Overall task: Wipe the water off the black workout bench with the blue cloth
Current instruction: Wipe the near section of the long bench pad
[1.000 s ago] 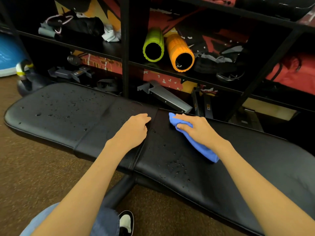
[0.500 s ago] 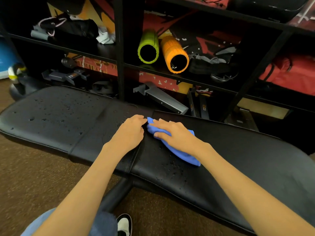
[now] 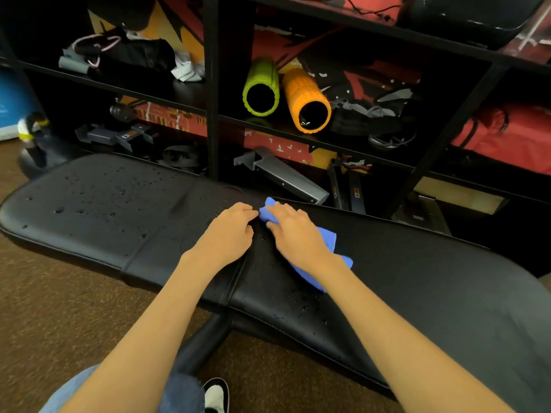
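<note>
Slid left, right hand presses crumpled blue cloth on glossy bench.

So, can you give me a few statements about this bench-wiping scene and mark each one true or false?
1. The right hand presses the blue cloth onto the black bench. True.
2. The left hand holds a second cloth. False: it holds nothing and rests on the bench right beside the cloth.
3. Water drops lie on the part of the bench to the person's left. True.
4. The green roller and the orange roller lie on the floor. False: both lie side by side on a shelf behind the bench.
</note>
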Demonstrator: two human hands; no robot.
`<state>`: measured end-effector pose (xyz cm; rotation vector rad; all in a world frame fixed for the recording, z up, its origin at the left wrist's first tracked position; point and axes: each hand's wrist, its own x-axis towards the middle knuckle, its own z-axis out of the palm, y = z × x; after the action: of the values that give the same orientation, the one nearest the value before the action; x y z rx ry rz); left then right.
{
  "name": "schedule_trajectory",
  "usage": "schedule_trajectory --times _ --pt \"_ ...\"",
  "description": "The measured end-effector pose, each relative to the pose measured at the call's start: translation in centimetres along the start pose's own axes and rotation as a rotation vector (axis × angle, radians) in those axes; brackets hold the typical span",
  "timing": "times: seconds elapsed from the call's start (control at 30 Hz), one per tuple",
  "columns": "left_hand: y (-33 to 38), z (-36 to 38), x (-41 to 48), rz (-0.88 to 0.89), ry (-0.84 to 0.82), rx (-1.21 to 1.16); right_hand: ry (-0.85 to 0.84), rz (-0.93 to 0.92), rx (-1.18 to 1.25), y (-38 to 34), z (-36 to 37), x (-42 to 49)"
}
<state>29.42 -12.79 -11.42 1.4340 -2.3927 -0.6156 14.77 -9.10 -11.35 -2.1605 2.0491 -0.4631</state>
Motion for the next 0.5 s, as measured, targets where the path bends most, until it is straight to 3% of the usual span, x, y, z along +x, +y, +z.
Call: schedule_trajectory --times 0.23,0.5 --pt "-0.1 -0.1 0.0 0.007 -0.031 -0.018 -0.194 -0.216 0.088 1.9 -1.5 -2.8" --pt "-0.3 0.4 -0.2 0.011 -0.012 -0.007 -0.016 0.011 0.09 1.7 -0.4 0.9"
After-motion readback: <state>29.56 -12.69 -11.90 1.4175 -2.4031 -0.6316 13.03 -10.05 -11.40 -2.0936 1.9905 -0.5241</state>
